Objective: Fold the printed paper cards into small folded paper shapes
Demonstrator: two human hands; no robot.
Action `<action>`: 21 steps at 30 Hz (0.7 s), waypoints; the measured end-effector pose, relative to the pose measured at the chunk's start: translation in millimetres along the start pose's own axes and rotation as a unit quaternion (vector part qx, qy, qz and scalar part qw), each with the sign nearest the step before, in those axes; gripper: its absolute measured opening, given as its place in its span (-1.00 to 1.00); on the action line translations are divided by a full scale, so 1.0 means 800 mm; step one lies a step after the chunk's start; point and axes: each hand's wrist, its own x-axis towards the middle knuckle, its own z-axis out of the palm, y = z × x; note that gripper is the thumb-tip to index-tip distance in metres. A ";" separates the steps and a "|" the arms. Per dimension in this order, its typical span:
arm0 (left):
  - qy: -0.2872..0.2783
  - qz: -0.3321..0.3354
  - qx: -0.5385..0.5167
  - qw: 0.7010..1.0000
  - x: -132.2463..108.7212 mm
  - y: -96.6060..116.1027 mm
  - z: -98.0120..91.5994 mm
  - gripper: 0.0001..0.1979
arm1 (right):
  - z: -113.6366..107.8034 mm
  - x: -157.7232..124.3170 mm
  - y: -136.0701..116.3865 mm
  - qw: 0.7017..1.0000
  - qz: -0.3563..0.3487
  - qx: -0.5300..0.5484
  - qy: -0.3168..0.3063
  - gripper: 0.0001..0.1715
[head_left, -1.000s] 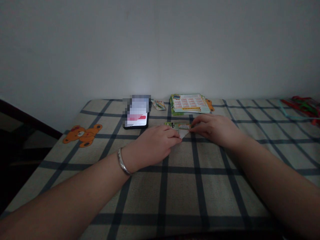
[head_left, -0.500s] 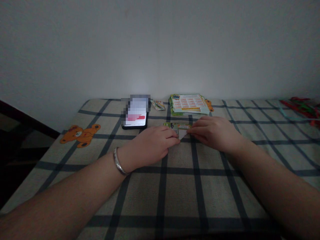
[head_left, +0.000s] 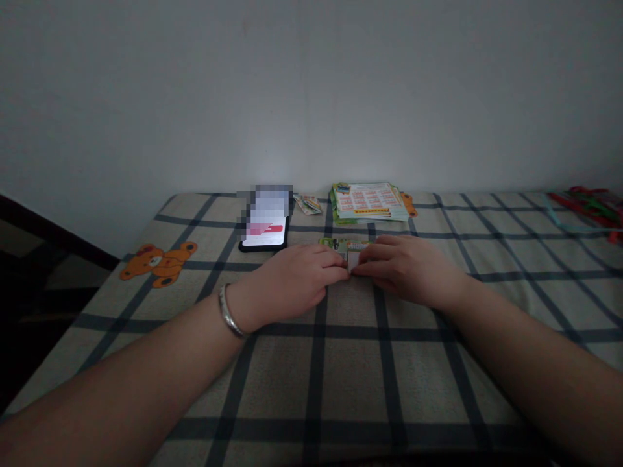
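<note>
A small printed sheet of paper [head_left: 354, 246], green and yellow with a folded white part, lies on the checked cloth between my hands. My left hand [head_left: 296, 279], with a silver bangle at the wrist, has its fingers together and presses the sheet's left side. From the right, my right hand [head_left: 406, 269] has its closed fingertips on the folded part, close to the left fingertips. Both hands hide much of the sheet.
Behind the hands is a stack of printed sheets [head_left: 372, 202]. Left of it lie a small folded paper piece [head_left: 308, 204] and a lit phone [head_left: 265, 224]. Red and green strands [head_left: 591, 206] rest at the far right. A pale wall [head_left: 311, 97] stands behind the cloth [head_left: 350, 383].
My right hand has moved left and slightly nearer to me, bringing its fingertips over the folded part, beside my left fingertips. My left hand has stayed nearly in place.
</note>
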 end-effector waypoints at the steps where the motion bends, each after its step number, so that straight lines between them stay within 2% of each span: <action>1: 0.000 -0.002 0.001 1.000 0.000 0.000 0.000 -0.64 | 0.000 0.000 0.001 1.000 -0.008 -0.010 0.002 -0.79; 7: 0.008 -0.001 0.006 1.000 0.002 0.003 0.000 -0.63 | 0.000 -0.001 0.006 0.999 -0.015 -0.045 0.008 -0.77; 21: 0.013 -0.017 0.014 1.000 -0.003 -0.002 0.008 -0.60 | -0.003 -0.011 0.023 0.997 0.066 -0.030 0.030 -0.73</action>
